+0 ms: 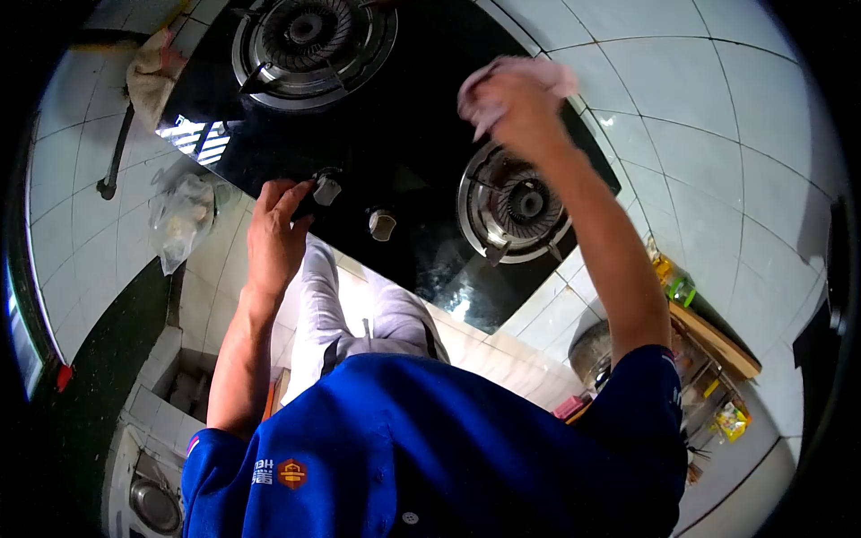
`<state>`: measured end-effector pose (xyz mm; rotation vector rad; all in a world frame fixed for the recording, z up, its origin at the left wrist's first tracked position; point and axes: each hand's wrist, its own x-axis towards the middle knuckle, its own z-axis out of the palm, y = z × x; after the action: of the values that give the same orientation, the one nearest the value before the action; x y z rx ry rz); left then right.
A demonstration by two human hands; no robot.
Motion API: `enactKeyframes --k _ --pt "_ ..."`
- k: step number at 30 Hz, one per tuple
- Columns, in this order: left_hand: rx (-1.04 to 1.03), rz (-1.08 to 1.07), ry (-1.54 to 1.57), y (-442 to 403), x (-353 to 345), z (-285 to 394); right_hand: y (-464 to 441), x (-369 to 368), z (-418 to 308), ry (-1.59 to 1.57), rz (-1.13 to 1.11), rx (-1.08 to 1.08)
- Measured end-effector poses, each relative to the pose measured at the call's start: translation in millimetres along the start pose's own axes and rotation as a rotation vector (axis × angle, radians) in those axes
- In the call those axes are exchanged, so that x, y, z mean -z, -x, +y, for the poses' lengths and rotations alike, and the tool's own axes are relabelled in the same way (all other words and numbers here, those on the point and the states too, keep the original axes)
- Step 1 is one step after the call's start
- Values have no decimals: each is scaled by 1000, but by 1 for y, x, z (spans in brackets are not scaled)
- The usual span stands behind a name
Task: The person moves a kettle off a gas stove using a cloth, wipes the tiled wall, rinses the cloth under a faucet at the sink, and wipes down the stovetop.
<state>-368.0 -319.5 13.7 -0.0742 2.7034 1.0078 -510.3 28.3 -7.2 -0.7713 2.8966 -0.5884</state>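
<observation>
My right hand (520, 108) is closed on a pink cloth (547, 75) over the back right part of the black glass stove (421, 108), just behind the right burner (527, 203). At the stove's front edge is my left hand (280, 229), its fingers bent and its fingertips close to the left knob (326, 188). Whether they touch the knob is hard to tell. A second knob (382, 225) sits to the right of it. The larger left burner (307, 31) lies farther back. Motion slightly blurs the cloth.
White tiled wall (664, 81) runs along the stove's right side. A clear plastic bag (182, 215) and a beige cloth (154, 79) are at the left. A metal pot (590, 355), a wooden board (717, 339) and a rack with packets stand at the lower right.
</observation>
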Motion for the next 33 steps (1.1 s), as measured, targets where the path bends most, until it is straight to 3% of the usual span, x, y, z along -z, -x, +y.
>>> enactKeyframes --k 1,2,4,5,6,7,10,11,12,13,14,15,17,21,23,24,27,28,29,32,33 --pt "-15 0 -41 -1 2 1 -11 10 22 4 87 -15" --pt "-18 4 -44 -1 2 0 -14 20 34 -157 58 -262" --pt "-16 -10 16 -1 0 -5 -12 17 40 -93 45 -209" --pt "-15 -11 19 -1 -1 -7 -6 11 29 14 16 -55" --pt "-6 -3 28 -1 -3 -10 6 -5 10 63 113 -1" --pt "-4 3 39 -2 -5 -9 13 -5 -11 51 -32 20" --pt "7 -8 17 -1 -1 -4 3 -5 20 -32 16 -21" --pt "-12 -8 -30 -2 1 -3 -5 -8 55 -106 33 -105" --pt "-11 -6 -32 -3 2 -2 -20 42 22 -52 -47 -317" --pt "-11 -12 -26 -3 2 -2 -26 60 21 -322 32 -633" --pt "-6 -24 -18 -2 2 -3 -26 71 28 -384 130 -599" --pt "1 -34 -18 0 1 -5 -20 64 67 -324 203 -409" --pt "-63 -3 -16 -2 -2 -9 -15 86 38 -273 156 -478" --pt "-48 -18 -18 -3 0 -4 -5 61 47 -271 177 -442" --pt "-43 -25 -36 -3 0 -2 -4 45 32 -113 57 -307" --pt "-36 -29 -42 -3 0 -1 0 26 42 -31 63 30" --pt "-6 -55 -70 -1 -2 -2 4 35 49 -15 -40 -154" --pt "1 -62 -47 0 -2 -2 3 42 51 -60 38 -300" --pt "5 -65 -65 0 -3 -2 0 55 62 -106 2 -260" --pt "-59 -50 -150 1 -5 -10 10 75 47 -251 154 -483" --pt "-64 -43 -159 1 -6 -13 13 76 47 -461 160 -634"
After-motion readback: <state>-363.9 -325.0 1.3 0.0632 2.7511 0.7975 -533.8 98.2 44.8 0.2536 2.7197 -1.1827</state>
